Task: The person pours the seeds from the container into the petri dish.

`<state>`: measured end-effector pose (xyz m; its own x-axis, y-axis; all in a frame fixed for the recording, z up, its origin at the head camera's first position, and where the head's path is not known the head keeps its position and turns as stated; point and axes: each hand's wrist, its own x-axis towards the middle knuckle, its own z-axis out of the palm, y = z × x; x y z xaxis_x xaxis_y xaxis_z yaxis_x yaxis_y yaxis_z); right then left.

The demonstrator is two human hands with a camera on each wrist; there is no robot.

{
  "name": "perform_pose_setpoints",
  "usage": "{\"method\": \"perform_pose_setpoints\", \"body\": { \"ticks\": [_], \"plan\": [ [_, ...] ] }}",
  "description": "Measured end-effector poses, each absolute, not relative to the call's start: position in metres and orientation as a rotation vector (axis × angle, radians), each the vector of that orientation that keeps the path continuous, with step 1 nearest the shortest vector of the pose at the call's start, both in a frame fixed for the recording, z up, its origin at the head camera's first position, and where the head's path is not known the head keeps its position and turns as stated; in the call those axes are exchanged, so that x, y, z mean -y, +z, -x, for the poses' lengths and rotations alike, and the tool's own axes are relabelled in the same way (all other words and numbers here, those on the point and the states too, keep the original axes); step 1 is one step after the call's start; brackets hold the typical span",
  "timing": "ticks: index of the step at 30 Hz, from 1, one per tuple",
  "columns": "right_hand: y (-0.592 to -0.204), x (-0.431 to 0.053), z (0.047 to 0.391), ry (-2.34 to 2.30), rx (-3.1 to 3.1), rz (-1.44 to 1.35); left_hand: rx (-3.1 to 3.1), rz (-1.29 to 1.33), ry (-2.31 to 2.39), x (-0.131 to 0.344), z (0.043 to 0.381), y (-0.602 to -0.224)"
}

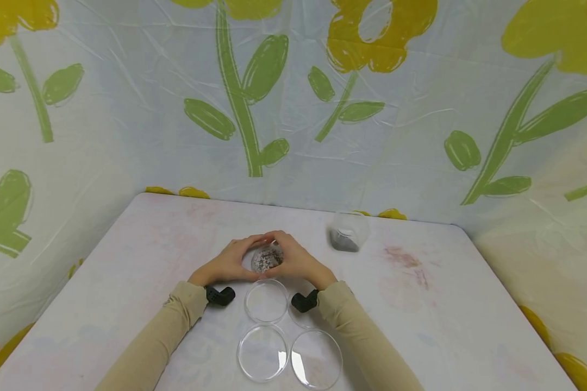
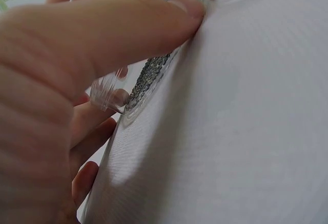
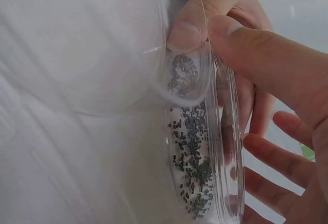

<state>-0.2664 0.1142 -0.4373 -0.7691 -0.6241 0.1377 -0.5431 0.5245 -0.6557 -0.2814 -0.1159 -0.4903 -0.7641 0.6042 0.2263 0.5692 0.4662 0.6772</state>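
A round clear petri dish with dark granules in it sits between both hands; the granules lie spread over its bottom. My left hand curls round its left side, the thumb along the near edge. Round the right side curls my right hand, its thumb at the rim close to the left thumb in the right wrist view. Together the two hands form a ring about the dish. Directly in front, another clear dish lies on the table, overlapping the thumbs' side in the head view.
Nearer me lie two more clear dishes, one on the left and one on the right. A further dish is partly hidden by the right wrist. Back right on the table stands a clear container with dark granules.
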Motion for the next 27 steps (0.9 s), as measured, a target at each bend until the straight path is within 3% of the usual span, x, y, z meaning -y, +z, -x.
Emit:
{"method": "perform_pose_setpoints", "body": {
  "ticks": [17,27],
  "plan": [
    [-0.437,-0.118,0.267,-1.022,-2.613,1.037,-2.673,-1.027,1.162,0.116,0.282,-0.491],
    [-0.411,-0.130,0.265,-1.079,-2.652,1.124,-2.652,-1.055,1.149,0.116,0.282,-0.491]
  ]
}}
